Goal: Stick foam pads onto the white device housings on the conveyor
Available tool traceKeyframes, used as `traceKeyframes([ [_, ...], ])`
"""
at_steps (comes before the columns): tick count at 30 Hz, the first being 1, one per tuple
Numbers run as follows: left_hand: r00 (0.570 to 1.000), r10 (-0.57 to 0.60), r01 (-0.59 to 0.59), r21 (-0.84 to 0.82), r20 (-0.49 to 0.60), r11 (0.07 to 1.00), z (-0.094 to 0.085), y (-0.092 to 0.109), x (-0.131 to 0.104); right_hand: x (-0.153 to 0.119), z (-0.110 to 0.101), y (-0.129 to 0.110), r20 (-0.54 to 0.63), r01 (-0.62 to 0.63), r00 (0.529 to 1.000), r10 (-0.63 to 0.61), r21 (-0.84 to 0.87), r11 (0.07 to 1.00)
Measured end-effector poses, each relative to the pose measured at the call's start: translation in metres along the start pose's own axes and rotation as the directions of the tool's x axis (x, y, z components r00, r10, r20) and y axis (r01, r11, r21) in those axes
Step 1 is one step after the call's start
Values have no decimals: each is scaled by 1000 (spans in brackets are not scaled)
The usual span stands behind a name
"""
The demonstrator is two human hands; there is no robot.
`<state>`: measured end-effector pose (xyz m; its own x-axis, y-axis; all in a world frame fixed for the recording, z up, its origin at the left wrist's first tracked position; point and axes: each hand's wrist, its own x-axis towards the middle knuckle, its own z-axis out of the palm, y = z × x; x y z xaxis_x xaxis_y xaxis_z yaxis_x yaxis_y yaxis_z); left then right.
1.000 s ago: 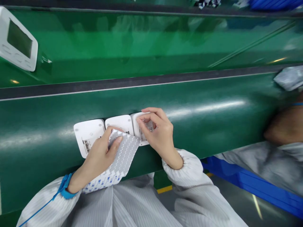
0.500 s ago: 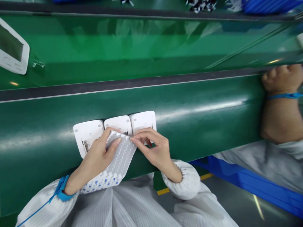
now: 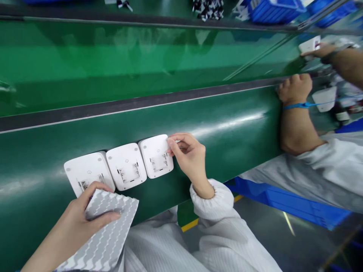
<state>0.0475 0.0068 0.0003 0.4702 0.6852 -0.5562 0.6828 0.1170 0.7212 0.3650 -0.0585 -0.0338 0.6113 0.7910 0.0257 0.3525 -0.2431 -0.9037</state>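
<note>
In the head view, the left hand (image 3: 74, 221) is pinching a grey sheet (image 3: 109, 236) at lower left, the right hand (image 3: 192, 158), pinch unclear, is touching the right device (image 3: 155, 153) at centre, the left device (image 3: 87, 165) and middle device (image 3: 124, 155) already showing upper-corner dots (image 3: 135, 149), battery bays (image 3: 129, 173) lying open

Three white devices (image 3: 127, 155) in a row on the green counter (image 3: 227, 136), battery recesses facing up. Left hand (image 3: 75, 221) grips a grey-and-white patterned sheet (image 3: 106, 234), thumb on top; sheet overlaps the near edge of the leftmost device. Right hand (image 3: 190, 156): thumb and fingers drawn together at far right corner of the rightmost device; anything between fingertips not discernible. At right, a co-worker's fist (image 3: 296, 88) rests on the counter, blue band (image 3: 296, 106) at wrist. Blue baskets (image 3: 273, 12) beyond.
</note>
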Motion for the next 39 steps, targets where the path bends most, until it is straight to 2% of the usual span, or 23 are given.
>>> traceKeyframes([
  [2,995,-63,61,21,72,998,2,-1,-2,0,-1,-3,15,67,998,-66,-71,995],
  [4,991,-106,104,25,87,994,4,-2,-4,2,-3,-5,39,151,988,-147,-153,977],
  [8,996,-90,89,27,19,996,9,-6,-8,10,-11,-7,125,252,967,-223,-320,913],
  [11,997,-7,8,6,-81,1000,10,-8,-12,7,-13,-14,12,274,955,-297,-426,862],
  [13,994,25,-30,-47,-103,998,11,-7,-16,-5,-7,-21,-21,272,953,-301,-369,889],
  [14,994,32,-42,-88,-105,995,11,-7,-18,-14,-1,-26,41,269,962,-269,-291,918],
  [15,994,43,-56,-135,-101,989,11,-7,-19,-25,6,-30,155,257,961,-229,-190,948],
  [16,995,38,-54,-182,-90,982,11,-8,-21,-37,13,-35,292,232,936,-198,-88,969],
  [17,996,30,-49,-226,-85,973,11,-9,-22,-49,22,-39,416,205,890,-186,1,979],
  [19,996,27,-50,-286,-83,957,11,-14,-25,-72,41,-45,553,171,807,-208,118,978],
  [21,994,37,-66,-314,-99,947,11,-20,-29,-88,58,-50,582,171,779,-235,163,972],
  [24,990,47,-89,-337,-131,937,8,-30,-36,-97,75,-54,602,195,756,-255,164,967],
  [39,970,11,-113,-412,-243,904,5,-71,-57,-113,102,-57,682,218,682,-264,155,964],
])
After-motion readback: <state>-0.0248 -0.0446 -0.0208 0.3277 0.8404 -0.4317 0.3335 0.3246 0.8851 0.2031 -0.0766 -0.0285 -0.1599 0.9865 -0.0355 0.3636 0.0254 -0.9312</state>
